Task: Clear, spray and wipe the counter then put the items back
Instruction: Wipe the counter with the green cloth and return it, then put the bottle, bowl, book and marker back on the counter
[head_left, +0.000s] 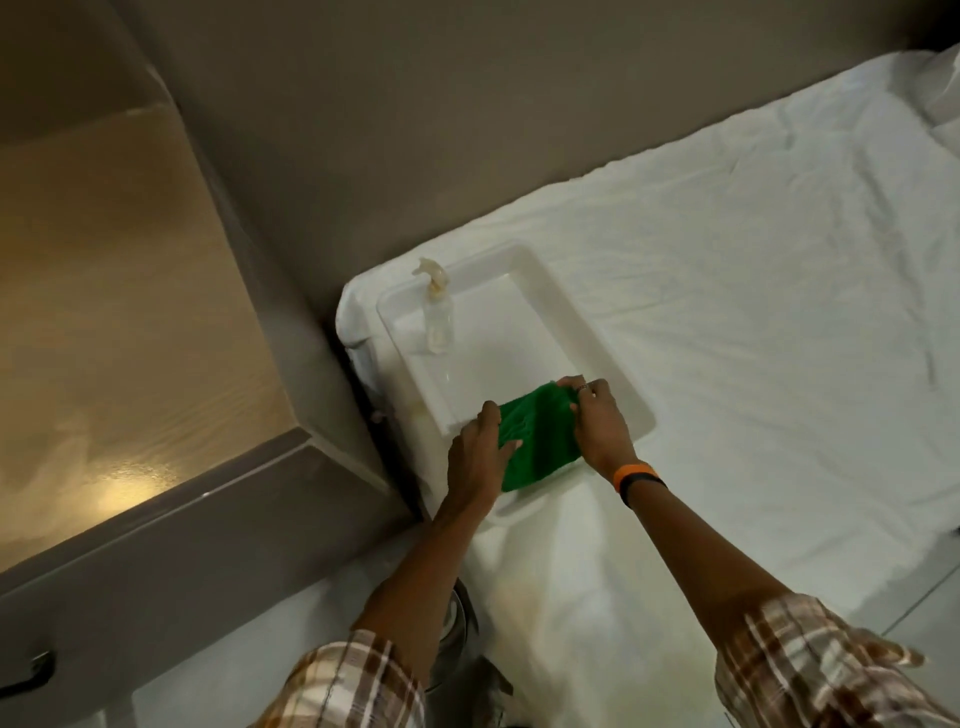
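A green cloth (540, 441) lies folded at the near end of a white plastic tray (571, 322). My left hand (480, 457) presses on the cloth's left edge with fingers spread over it. My right hand (597, 421) pinches the cloth's far right corner. A clear spray bottle (438, 317) with a pale trigger head stands in the tray's far left corner. The tray rests on a bed covered with a white sheet (753, 291).
A wooden-topped counter (119, 322) with a grey front stands to the left, its top bare with a light glare near the front. A grey wall (415, 114) runs behind. A narrow dark gap separates counter and bed. The floor is pale below.
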